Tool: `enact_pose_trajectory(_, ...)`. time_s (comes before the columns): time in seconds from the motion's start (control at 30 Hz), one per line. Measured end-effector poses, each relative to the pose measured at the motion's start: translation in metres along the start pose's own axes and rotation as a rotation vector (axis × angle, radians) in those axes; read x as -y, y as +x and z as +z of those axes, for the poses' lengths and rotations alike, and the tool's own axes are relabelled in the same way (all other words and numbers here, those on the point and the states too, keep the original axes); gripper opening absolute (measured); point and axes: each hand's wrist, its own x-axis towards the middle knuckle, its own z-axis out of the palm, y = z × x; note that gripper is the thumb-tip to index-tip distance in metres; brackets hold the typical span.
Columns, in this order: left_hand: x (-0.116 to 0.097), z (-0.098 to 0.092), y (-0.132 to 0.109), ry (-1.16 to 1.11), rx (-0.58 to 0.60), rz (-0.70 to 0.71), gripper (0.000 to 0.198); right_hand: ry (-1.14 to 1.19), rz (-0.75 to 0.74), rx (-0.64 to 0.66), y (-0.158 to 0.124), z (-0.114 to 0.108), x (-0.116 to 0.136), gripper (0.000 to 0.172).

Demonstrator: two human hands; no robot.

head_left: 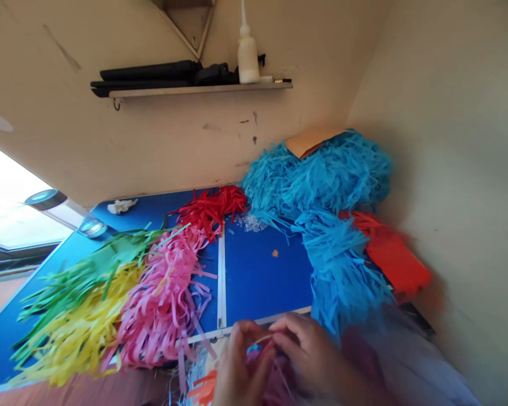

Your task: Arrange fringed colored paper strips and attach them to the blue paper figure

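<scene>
At the near edge of the blue table, my left hand (244,361) and my right hand (307,347) are close together, both with fingers pinched. Between their fingertips runs a thin pale strip (262,339), with a bit of red or pink by it; blur hides its exact kind. Below my hands, orange fringed paper (203,389) and whitish strands lie near my lap. To the left of my hands, pink fringed paper (163,304) hangs over the table edge. On the right, blue fringed paper (338,265) trails down toward my right forearm.
Yellow (88,321) and green fringed paper (97,262) lie on the blue table (262,282) at left, near a clear bottle (70,217). Red fringe (214,206), a large blue fringe pile (322,175) and an orange-red piece (398,259) lie farther back. A wall shelf (203,90) holds a squeeze bottle (248,56).
</scene>
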Motion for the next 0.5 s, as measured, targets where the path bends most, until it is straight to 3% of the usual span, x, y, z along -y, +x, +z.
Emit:
enact_pose_trajectory(0.13,-0.005,0.006,-0.005,-0.094,-0.014,-0.057,0.032,-0.219,-0.276,-0.162,-0.004,0.008,-0.004,0.032)
enact_pose_trajectory(0.23,-0.009,0.013,-0.005,-0.143,0.032,-0.077,0.039,-0.007,-0.173,-0.168,-0.001,0.008,-0.002,0.035)
enact_pose_trajectory(0.3,-0.013,0.010,-0.003,-0.116,0.069,-0.077,0.042,0.273,-0.036,-0.162,0.006,-0.009,-0.003,0.039)
enact_pose_trajectory(0.4,-0.018,-0.007,0.008,-0.015,0.122,-0.043,0.042,0.439,0.059,-0.366,0.015,-0.080,-0.012,0.047)
enact_pose_trajectory(0.5,-0.018,-0.031,0.024,0.207,0.273,0.037,0.021,0.061,-0.020,-0.685,0.005,-0.190,-0.030,0.058)
